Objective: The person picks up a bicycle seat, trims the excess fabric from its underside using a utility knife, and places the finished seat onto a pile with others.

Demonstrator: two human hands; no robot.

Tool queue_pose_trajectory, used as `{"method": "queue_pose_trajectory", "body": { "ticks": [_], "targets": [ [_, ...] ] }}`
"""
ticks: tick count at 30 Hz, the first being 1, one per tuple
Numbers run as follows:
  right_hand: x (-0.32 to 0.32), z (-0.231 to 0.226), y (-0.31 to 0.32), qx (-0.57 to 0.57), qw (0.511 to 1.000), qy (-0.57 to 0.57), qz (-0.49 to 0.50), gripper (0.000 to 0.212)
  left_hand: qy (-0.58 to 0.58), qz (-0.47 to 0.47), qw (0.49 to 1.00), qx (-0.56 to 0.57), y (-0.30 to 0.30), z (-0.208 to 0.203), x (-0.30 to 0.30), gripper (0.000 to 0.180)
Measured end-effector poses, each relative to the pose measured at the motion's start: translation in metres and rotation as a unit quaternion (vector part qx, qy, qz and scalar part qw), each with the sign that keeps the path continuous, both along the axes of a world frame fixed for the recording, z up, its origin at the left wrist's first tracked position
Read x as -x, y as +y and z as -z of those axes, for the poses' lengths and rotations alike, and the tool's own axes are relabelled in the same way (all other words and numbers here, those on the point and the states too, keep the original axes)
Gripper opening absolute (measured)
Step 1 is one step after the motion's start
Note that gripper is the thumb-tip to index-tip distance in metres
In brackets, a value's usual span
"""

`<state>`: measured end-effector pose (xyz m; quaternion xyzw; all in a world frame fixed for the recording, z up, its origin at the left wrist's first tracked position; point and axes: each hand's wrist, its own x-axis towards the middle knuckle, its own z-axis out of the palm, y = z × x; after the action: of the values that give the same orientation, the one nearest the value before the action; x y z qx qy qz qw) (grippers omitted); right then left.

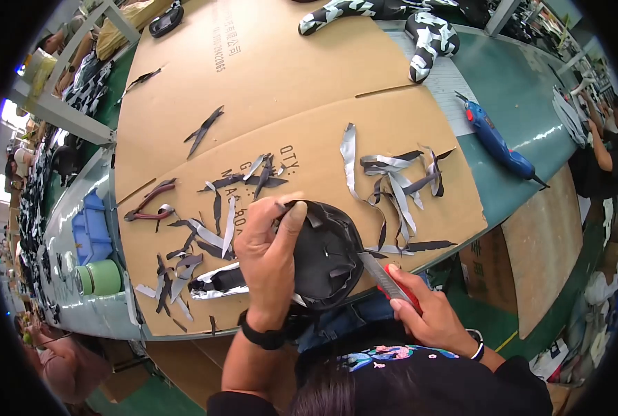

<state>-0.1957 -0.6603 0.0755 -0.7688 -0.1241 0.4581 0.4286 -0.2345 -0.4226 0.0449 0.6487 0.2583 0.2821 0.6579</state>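
Note:
My left hand [267, 246] is closed, thumb and fingers pinching the upper edge of a black, hollow, saddle-shaped piece [326, 260]. Its underside faces up, and loose flaps line its inner rim. A narrow end with white trim [219, 282] sticks out to the left, past my wrist. In my right hand [427, 312] is a red-handled utility knife [392, 284], its blade out and its tip at the piece's right rim. Grey, black and white fabric strips [395, 180] lie right of the piece, and more cut scraps [205, 236] lie to its left.
Flattened cardboard [288, 83] covers the green table. Pliers [149, 201] lie left, near a blue bin [91, 229] and a green tape roll [100, 278]. A blue power tool [496, 139] rests right. Black-and-white patterned pieces [430, 45] sit at the back. Another person [66, 360] is lower left.

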Motion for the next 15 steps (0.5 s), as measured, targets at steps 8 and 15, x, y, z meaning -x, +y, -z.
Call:
{"method": "queue_pose_trajectory", "body": {
  "ticks": [8, 15],
  "targets": [
    [-0.049, 0.022, 0.038, -0.122, 0.928, -0.289, -0.201, 0.053, 0.309, 0.278, 0.908, 0.043, 0.084, -0.027, 0.027, 0.041],
    [-0.003, 0.043, 0.016, -0.158, 0.962, -0.167, -0.145, 0.058, 0.196, -0.010, 0.973, 0.120, 0.004, -0.023, 0.073, 0.035]
  ]
}}
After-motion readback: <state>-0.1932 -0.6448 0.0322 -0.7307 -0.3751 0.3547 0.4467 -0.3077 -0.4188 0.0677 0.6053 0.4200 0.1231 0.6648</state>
